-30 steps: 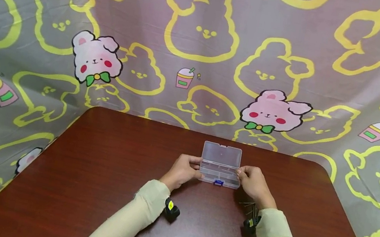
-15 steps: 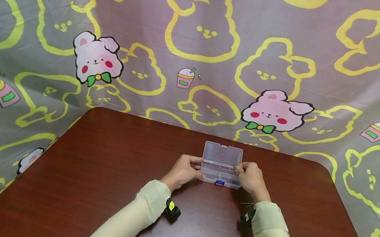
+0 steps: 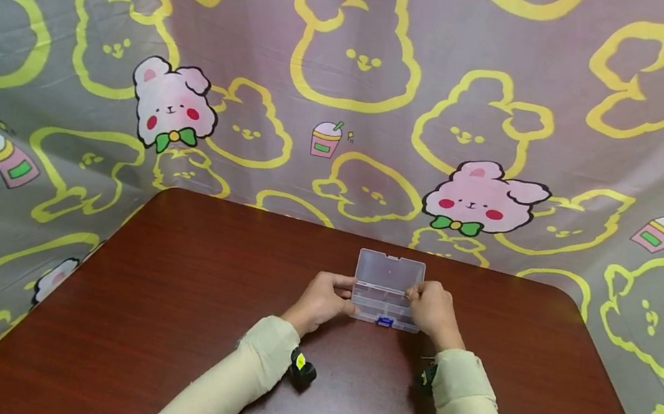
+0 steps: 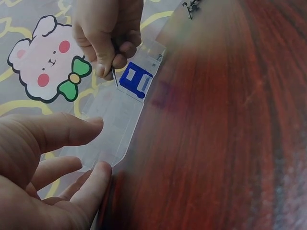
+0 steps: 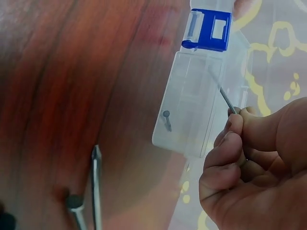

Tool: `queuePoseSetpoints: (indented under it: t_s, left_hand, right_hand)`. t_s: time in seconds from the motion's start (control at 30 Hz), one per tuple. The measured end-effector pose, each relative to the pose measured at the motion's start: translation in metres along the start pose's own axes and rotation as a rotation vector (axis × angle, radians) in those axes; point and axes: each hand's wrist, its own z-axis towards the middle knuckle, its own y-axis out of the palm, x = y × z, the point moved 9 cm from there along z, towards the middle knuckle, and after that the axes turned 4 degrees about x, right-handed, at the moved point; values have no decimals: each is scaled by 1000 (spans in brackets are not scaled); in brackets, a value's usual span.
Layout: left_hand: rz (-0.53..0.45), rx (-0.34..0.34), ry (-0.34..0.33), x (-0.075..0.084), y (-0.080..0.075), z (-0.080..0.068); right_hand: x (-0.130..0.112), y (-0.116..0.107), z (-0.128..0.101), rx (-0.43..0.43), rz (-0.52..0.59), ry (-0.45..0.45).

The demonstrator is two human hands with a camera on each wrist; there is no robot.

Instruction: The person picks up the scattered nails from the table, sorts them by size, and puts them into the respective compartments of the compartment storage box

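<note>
1. Nearest, two cream sleeves (image 3: 239, 380) reach forward over the dark red-brown wooden surface (image 3: 157, 324), each wrist carrying a small black camera.
2. Just near the right wrist, loose nails (image 5: 96, 187) lie on the surface, close to the near right corner of the box.
3. The left hand (image 3: 324, 300) grips the left end of the clear plastic compartment box (image 3: 387, 289), thumb on the near side and fingers curled round the far side.
4. The right hand (image 3: 429, 309) is at the right end of the box, its fingertips pinching a thin nail (image 5: 225, 98) whose point reaches over a right-hand compartment.
5. The box sits on the surface around the middle, towards the far edge, lid open and leaning away; a blue latch (image 3: 382, 321) is on its near wall.
6. One short nail (image 5: 166, 120) already lies in a compartment on the right.
7. Farthest, a grey cloth (image 3: 352, 80) printed with pink bears and yellow outlines hangs behind the surface.
</note>
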Motion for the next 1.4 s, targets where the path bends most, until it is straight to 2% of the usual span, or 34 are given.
queuePoseSetpoints:
  t_s: [0.23, 0.6, 0.8, 1.0, 1.23, 1.4]
  left_hand:
    - [-26, -3, -2, 0, 2, -1]
    - [-39, 0, -3, -1, 0, -1]
    - [-34, 5, -11, -3, 0, 1]
    - [-43, 1, -12, -3, 1, 1]
    - [-39, 0, -3, -1, 1, 0]
    - [-44, -1, 9, -1, 1, 0]
  right_hand:
    - [-5, 0, 2, 2, -39, 11]
    - [-2, -3, 0, -9, 39, 80]
    - [-2, -11, -2, -5, 48, 60]
    - [3, -15, -8, -26, 110, 80]
    - [15, -20, -17, -78, 213, 145]
    - [21, -22, -22, -100, 243, 159]
